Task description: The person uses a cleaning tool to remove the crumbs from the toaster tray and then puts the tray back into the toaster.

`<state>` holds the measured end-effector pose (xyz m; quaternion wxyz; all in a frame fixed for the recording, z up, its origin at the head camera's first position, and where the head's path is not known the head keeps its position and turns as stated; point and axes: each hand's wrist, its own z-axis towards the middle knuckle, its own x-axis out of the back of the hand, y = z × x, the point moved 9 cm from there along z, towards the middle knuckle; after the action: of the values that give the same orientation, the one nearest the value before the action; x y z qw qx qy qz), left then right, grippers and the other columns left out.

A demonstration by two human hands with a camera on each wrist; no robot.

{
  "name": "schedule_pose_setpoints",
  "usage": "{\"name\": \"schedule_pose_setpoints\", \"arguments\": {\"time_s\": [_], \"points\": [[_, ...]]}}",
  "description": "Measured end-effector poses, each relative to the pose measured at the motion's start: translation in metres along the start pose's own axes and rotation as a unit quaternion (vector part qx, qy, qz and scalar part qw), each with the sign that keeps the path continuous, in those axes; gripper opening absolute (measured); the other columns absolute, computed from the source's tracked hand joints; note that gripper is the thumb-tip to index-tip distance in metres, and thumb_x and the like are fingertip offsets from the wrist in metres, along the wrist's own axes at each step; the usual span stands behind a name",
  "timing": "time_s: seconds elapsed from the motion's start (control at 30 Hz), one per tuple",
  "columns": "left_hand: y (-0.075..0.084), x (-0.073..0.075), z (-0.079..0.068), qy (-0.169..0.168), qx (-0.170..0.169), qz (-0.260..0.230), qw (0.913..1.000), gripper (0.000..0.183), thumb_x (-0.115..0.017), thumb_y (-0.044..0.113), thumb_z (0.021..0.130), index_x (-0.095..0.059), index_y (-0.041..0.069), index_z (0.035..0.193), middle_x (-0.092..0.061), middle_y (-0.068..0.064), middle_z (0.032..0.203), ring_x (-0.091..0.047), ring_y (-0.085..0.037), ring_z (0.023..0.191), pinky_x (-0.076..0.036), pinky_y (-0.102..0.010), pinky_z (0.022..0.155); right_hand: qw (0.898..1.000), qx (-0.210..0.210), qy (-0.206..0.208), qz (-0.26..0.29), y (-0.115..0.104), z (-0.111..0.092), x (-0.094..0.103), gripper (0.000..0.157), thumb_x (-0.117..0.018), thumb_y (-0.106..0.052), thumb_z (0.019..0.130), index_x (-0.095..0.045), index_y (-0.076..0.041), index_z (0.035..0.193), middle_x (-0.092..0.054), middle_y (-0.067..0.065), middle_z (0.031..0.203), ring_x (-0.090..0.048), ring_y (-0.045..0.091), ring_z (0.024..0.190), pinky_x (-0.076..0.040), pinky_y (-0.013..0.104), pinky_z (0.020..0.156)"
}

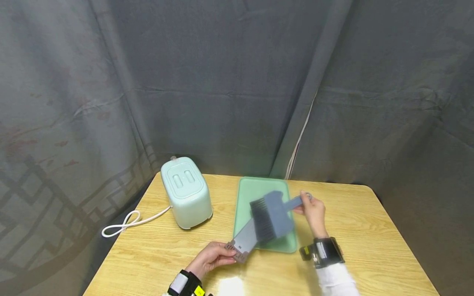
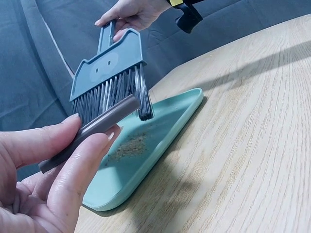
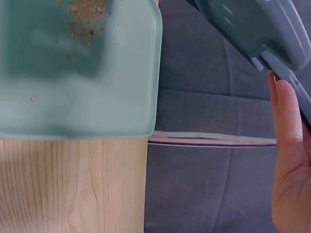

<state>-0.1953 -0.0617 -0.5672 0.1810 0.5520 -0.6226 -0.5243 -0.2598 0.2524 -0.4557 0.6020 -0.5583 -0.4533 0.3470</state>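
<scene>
My left hand (image 1: 214, 258) pinches the brownish slotted end of a flat grey crumb tray (image 1: 246, 238), held tilted over the near edge of the green tray (image 1: 259, 186). In the left wrist view, only that dark end strip (image 2: 97, 130) shows between thumb and fingers. My right hand (image 1: 314, 212) grips the handle of a blue-grey hand brush (image 1: 278, 214). The brush's dark bristles (image 2: 104, 99) overlap the crumb tray's far part; whether they touch cannot be told. Brown crumbs (image 3: 86, 14) lie on the green tray below.
A mint-green toaster (image 1: 189, 195), its top covered by a lid, stands at the table's left. Its white cord (image 1: 148, 220) runs looped to the left edge. Grey curtains (image 1: 229, 94) hang behind the wooden table (image 1: 355, 230).
</scene>
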Motion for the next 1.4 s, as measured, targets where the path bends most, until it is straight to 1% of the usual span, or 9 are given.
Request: {"name": "schedule_pose_setpoints", "arguments": {"time_s": [0.17,0.33,0.5,0.67,0.73,0.87,1.07,1.17,1.4], "points": [[0.0,0.001,0.0,0.004,-0.001,0.004,1.0,0.023,-0.062,-0.011,0.092,-0.067,-0.02,0.113,-0.078,-0.022,0.098,-0.075,-0.006,0.066,-0.067,-0.018,0.071,1.0,0.005,0.003,-0.003,0.0,0.003,0.004,0.044,-0.051,-0.021,0.11,-0.058,0.022,0.115,-0.076,0.004,0.072,-0.069,0.0,0.055,-0.067,0.02,0.063],[-0.001,0.002,0.0,0.006,0.0,0.004,1.0,0.025,-0.061,-0.011,0.092,-0.065,-0.022,0.114,-0.078,-0.021,0.096,-0.075,-0.006,0.066,-0.067,-0.017,0.07,0.999,0.02,0.023,-0.021,0.0,0.004,0.01,0.042,-0.052,-0.021,0.11,-0.06,0.021,0.112,-0.076,0.006,0.073,-0.068,-0.003,0.054,-0.067,0.02,0.062],[-0.001,0.001,0.0,0.004,0.001,0.002,1.0,0.026,-0.061,-0.012,0.092,-0.064,-0.022,0.115,-0.078,-0.02,0.096,-0.075,-0.006,0.066,-0.067,-0.017,0.07,0.998,0.03,0.043,-0.029,0.0,0.004,0.015,0.043,-0.054,-0.022,0.109,-0.063,0.02,0.107,-0.076,0.009,0.072,-0.069,-0.001,0.054,-0.067,0.022,0.063],[0.0,0.0,0.0,0.002,-0.002,-0.002,1.0,0.024,-0.06,-0.012,0.092,-0.066,-0.021,0.113,-0.079,-0.018,0.094,-0.075,-0.006,0.066,-0.067,-0.017,0.07,0.997,0.042,0.059,-0.041,-0.002,0.004,0.019,0.043,-0.054,-0.023,0.109,-0.063,0.019,0.107,-0.077,0.018,0.078,-0.067,-0.005,0.053,-0.068,0.025,0.064],[0.0,0.0,0.0,0.0,-0.002,-0.004,1.0,0.023,-0.06,-0.012,0.092,-0.067,-0.02,0.112,-0.079,-0.017,0.093,-0.075,-0.006,0.066,-0.067,-0.017,0.07,0.996,0.045,0.061,-0.042,-0.003,0.004,0.02,0.042,-0.054,-0.022,0.109,-0.063,0.019,0.109,-0.076,0.021,0.08,-0.066,-0.006,0.053,-0.067,0.023,0.063],[0.0,0.0,0.001,-0.001,0.001,-0.007,1.0,0.021,-0.06,-0.012,0.092,-0.068,-0.019,0.111,-0.079,-0.017,0.093,-0.075,-0.006,0.066,-0.067,-0.017,0.07,0.997,0.04,0.061,-0.028,-0.004,0.004,0.022,0.044,-0.054,-0.022,0.109,-0.061,0.021,0.111,-0.077,0.019,0.078,-0.068,-0.003,0.053,-0.066,0.021,0.061],[0.002,-0.001,0.001,0.0,0.004,0.002,1.0,0.022,-0.061,-0.011,0.093,-0.066,-0.02,0.113,-0.078,-0.021,0.098,-0.076,-0.007,0.068,-0.067,-0.019,0.072,0.997,0.032,0.072,-0.021,-0.006,0.002,0.027,0.043,-0.053,-0.022,0.11,-0.061,0.02,0.111,-0.077,0.017,0.078,-0.066,-0.006,0.052,-0.065,0.017,0.06],[0.002,-0.002,0.002,-0.001,0.004,0.002,1.0,0.023,-0.061,-0.011,0.093,-0.066,-0.02,0.113,-0.078,-0.022,0.099,-0.076,-0.007,0.068,-0.067,-0.019,0.073,0.996,0.035,0.078,-0.015,-0.007,0.002,0.03,0.042,-0.052,-0.022,0.11,-0.061,0.02,0.111,-0.077,0.013,0.077,-0.066,-0.006,0.054,-0.064,0.014,0.059],[0.001,-0.003,0.002,-0.004,0.006,-0.002,1.0,0.018,-0.061,-0.01,0.094,-0.069,-0.016,0.11,-0.079,-0.017,0.094,-0.075,-0.006,0.067,-0.067,-0.017,0.071,0.995,0.042,0.092,0.002,-0.006,0.002,0.035,0.04,-0.053,-0.02,0.109,-0.062,0.018,0.108,-0.075,0.003,0.071,-0.068,-0.004,0.055,-0.066,0.02,0.062]]}}
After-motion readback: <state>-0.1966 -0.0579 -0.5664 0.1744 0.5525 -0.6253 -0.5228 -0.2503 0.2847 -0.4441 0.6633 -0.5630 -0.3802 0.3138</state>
